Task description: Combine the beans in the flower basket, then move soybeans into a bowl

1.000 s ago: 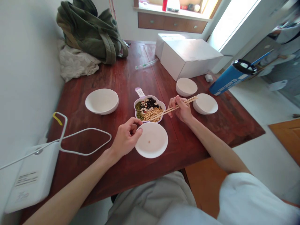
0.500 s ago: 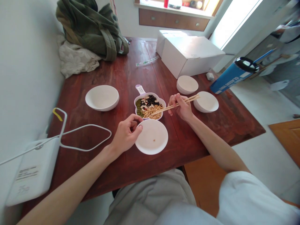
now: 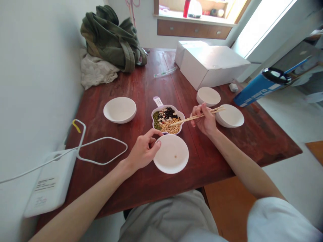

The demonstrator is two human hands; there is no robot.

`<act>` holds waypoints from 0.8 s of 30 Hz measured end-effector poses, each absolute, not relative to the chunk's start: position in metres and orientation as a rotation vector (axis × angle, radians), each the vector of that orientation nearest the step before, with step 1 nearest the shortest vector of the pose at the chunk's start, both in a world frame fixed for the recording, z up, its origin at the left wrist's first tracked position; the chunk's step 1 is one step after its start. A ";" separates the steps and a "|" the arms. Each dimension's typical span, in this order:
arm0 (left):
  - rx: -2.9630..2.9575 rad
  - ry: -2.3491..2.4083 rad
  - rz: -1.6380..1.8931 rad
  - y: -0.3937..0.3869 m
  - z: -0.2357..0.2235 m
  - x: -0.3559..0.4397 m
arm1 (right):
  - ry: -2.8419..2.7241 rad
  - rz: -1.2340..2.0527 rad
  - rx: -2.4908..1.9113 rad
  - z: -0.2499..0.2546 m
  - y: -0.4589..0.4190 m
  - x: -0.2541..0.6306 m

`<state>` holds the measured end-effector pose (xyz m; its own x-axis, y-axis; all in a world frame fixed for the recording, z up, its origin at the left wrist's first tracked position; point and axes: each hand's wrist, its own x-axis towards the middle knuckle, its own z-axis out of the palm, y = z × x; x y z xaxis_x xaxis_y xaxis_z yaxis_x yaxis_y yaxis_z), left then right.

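Wooden chopsticks (image 3: 199,116) sit pinched in our right hand (image 3: 205,121), tips down among the yellow beans of the flower-shaped dish (image 3: 167,120), which also holds green, black and pale beans in separate patches. Our left hand (image 3: 145,152) curls loosely round the left rim of the white bowl (image 3: 171,154), fingers touching its edge; one small bean lies near its middle. That bowl stands just in front of the dish, close to the table's (image 3: 141,87) near edge. A second bowl (image 3: 119,109) sits well to the left, and two more bowls (image 3: 219,106) lie just right of our right hand, the chopsticks' back ends reaching over them. Bare wood lies between the bowls. At the far right edge a blue cup (image 3: 259,86) lies tilted; a white box (image 3: 212,65) and a green bag (image 3: 113,40) stand at the far end.
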<state>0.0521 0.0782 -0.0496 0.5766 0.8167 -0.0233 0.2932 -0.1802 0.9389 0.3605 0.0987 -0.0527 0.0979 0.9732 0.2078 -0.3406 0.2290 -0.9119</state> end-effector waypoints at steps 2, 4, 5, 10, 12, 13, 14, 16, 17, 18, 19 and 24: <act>1.742 0.929 0.614 0.078 -0.049 0.053 | -1.002 1.130 -0.800 -0.051 0.098 0.362; 1.745 0.928 0.613 0.078 -0.048 0.053 | -1.021 1.104 -0.795 -0.048 0.096 0.364; 1.746 0.928 0.613 0.077 -0.047 0.053 | -1.035 1.094 -0.797 -0.047 0.095 0.365; 1.763 0.928 0.613 0.077 -0.046 0.054 | -1.127 1.082 -0.845 -0.044 0.089 0.367; 1.769 0.930 0.616 0.077 -0.045 0.054 | -1.153 1.097 -0.862 -0.045 0.088 0.367; 1.771 0.931 0.618 0.077 -0.045 0.054 | -1.159 1.105 -0.868 -0.046 0.087 0.366; 1.773 0.929 0.620 0.077 -0.046 0.054 | -1.160 1.108 -0.874 -0.046 0.087 0.366; 1.781 0.924 0.624 0.077 -0.046 0.054 | -1.154 1.110 -0.885 -0.048 0.088 0.364; 1.785 0.925 0.631 0.077 -0.046 0.054 | -1.149 1.107 -0.887 -0.048 0.089 0.364; 1.790 0.928 0.636 0.077 -0.046 0.054 | -1.144 1.104 -0.886 -0.049 0.089 0.363; 1.792 0.933 0.643 0.077 -0.046 0.054 | -1.140 1.103 -0.881 -0.050 0.090 0.363; 1.781 0.949 0.666 0.076 -0.046 0.055 | -1.129 1.121 -0.868 -0.051 0.093 0.364</act>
<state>0.0550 0.0757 -0.0464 0.5460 0.8375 0.0210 0.3044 -0.2217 0.9264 0.3642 0.0932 -0.0514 0.0455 0.9702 0.2380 -0.2311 0.2420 -0.9424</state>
